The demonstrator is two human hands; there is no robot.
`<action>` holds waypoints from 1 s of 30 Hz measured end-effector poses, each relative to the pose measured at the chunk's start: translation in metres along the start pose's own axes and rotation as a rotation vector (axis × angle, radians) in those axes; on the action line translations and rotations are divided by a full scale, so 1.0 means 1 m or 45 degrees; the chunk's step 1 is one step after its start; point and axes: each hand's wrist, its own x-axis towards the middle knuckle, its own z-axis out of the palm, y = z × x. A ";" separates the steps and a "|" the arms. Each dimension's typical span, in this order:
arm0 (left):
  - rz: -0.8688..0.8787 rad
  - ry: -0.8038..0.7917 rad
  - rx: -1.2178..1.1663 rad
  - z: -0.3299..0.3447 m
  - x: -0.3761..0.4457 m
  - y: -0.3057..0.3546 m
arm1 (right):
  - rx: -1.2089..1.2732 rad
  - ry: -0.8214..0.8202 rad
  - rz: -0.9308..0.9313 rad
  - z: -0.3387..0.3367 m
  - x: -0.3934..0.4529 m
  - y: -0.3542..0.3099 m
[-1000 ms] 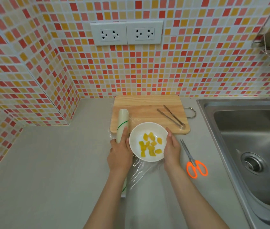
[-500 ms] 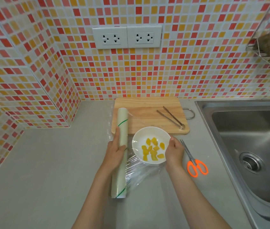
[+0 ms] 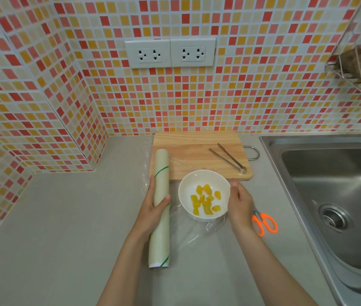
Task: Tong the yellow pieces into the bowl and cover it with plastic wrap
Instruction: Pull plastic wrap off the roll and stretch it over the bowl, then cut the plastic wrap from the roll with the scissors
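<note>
A white bowl (image 3: pixel 203 181) holding several yellow pieces (image 3: pixel 206 200) sits on a sheet of clear plastic wrap (image 3: pixel 195 234) spread over the grey counter. My right hand (image 3: pixel 240 204) holds the bowl's right rim. My left hand (image 3: pixel 154 208) grips the pale roll of plastic wrap (image 3: pixel 160 237), which lies lengthwise left of the bowl. Metal tongs (image 3: pixel 228 157) lie on the wooden cutting board (image 3: pixel 188 149) behind the bowl.
Orange-handled scissors (image 3: pixel 265 224) lie on the counter right of my right hand. A steel sink (image 3: pixel 338 195) fills the right side. Tiled walls with two sockets (image 3: pixel 170 53) stand behind and to the left. A wire rack (image 3: pixel 360 69) hangs at upper right.
My left hand left the bowl's left side and took hold of the wrap roll. The roll has shifted left, away from the bowl. My right hand stays at the bowl's right rim.
</note>
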 end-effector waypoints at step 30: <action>-0.230 0.139 -0.175 -0.006 0.011 -0.013 | -0.634 -0.964 0.529 -0.137 -0.097 0.006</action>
